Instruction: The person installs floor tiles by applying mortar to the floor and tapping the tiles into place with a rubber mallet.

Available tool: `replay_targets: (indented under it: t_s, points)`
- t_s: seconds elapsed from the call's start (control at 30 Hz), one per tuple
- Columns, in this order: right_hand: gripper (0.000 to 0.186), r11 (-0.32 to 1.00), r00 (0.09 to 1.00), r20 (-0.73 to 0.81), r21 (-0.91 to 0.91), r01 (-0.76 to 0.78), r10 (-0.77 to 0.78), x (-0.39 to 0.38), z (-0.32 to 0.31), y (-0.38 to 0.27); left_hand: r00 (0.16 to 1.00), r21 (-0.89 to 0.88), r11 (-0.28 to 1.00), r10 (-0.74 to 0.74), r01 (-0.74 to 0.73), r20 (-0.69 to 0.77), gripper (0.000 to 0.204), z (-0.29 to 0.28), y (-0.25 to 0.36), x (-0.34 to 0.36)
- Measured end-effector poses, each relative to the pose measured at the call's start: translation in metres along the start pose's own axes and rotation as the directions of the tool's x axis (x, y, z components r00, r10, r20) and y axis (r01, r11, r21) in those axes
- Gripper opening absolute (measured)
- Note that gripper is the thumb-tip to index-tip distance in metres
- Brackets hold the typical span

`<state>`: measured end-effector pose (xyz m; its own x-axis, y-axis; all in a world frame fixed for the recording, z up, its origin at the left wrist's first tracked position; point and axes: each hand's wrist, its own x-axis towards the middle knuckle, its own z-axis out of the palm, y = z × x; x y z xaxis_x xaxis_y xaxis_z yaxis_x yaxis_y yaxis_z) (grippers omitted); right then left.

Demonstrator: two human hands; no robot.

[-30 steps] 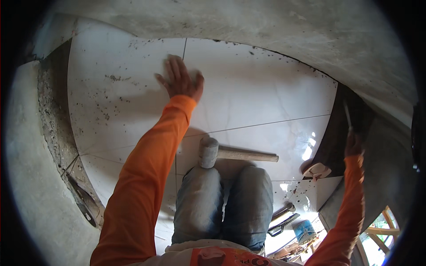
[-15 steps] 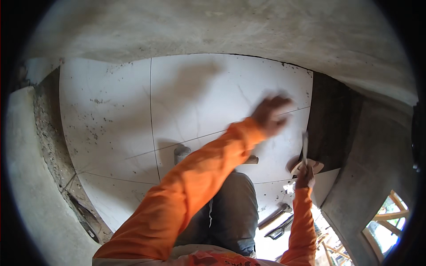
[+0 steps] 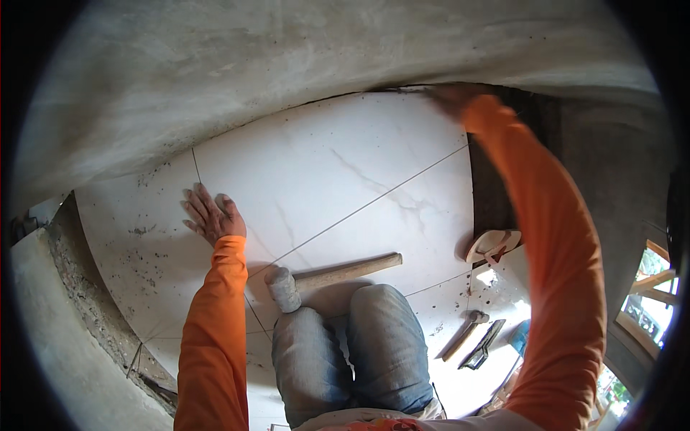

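My left hand (image 3: 213,214) rests with fingers spread on a white marbled floor tile (image 3: 374,165). My right hand (image 3: 454,103) is smeared by motion at the far tile edge against the curved-looking concrete wall (image 3: 323,47), beside a dark untiled strip (image 3: 539,115); whether it holds anything cannot be made out. A mallet with a pale head (image 3: 283,291) and wooden handle (image 3: 348,270) lies on the tiles just beyond my knees.
A pale sandal (image 3: 480,246) lies at the right tile edge, near a hammer (image 3: 461,337), a black tool (image 3: 480,346) and a partly hidden blue bucket (image 3: 519,336). A rough strip (image 3: 86,266) runs along the left wall. A wood-framed opening (image 3: 650,284) is at right.
My left hand swung right, then returned left and now lies on the tile. My right hand moved up to the far edge; the thin tool it held earlier is no longer discernible.
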<state>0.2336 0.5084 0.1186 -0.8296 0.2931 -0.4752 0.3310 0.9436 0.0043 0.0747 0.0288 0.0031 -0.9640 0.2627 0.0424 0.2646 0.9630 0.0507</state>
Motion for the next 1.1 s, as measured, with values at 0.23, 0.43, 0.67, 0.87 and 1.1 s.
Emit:
replay_targets:
  t_s: [0.23,0.43,0.67,0.87,1.1]
  points:
    - [0.038,0.882,0.883,0.005,-0.047,-0.469,0.469,-0.147,-0.036,0.131,1.0,0.086,0.996,0.024,-0.024,0.001,0.068,0.0,0.004,0.0]
    - [0.029,0.981,0.922,-0.366,0.093,0.171,-0.126,-0.08,0.031,-0.011,0.998,0.126,0.992,0.008,-0.016,0.062,0.067,0.0,0.002,0.001]
    - [0.041,0.703,0.707,-0.048,-0.075,-0.707,0.705,-0.152,0.031,0.117,1.0,0.113,0.994,0.016,-0.016,-0.002,0.067,0.014,-0.01,-0.001]
    - [0.026,0.731,0.514,-0.557,0.283,-0.621,0.653,-0.353,0.137,0.052,0.944,0.095,0.939,-0.329,0.329,-0.021,0.075,0.049,0.049,0.061]
    - [0.033,0.154,0.194,0.016,0.547,-0.823,0.981,-0.499,0.276,-0.201,0.973,-0.106,0.967,0.228,-0.23,-0.036,0.082,0.048,0.227,0.0]
